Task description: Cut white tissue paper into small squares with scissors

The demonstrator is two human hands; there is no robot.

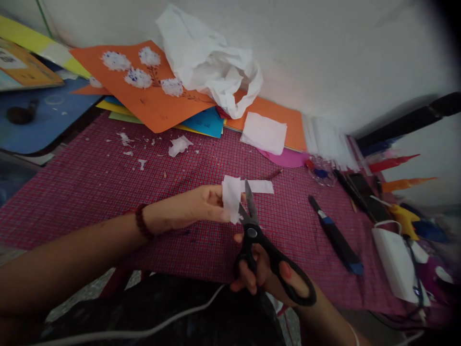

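Observation:
My left hand [198, 204] pinches a small piece of white tissue paper [231, 197], its fingers partly hidden behind it. In my right hand [257, 274] is a pair of black-handled scissors [252, 233], thumb and fingers through the loops. The blades are spread apart and point up toward the right edge of the tissue paper. Just behind the blades, a white strip [261, 186] lies out to the right; whether it joins the held piece I cannot tell. Torn white scraps [180, 145] are scattered on the checked cloth beyond my left hand.
Orange paper with tufted white flowers [158, 105] leans at the back beside a crumpled white bag [212, 57]. A folded white stack [264, 132] lies on orange sheets. To the right are a black-and-blue cutter [336, 235], a white box [396, 264] and a pinkish-red checked tablecloth [201, 254].

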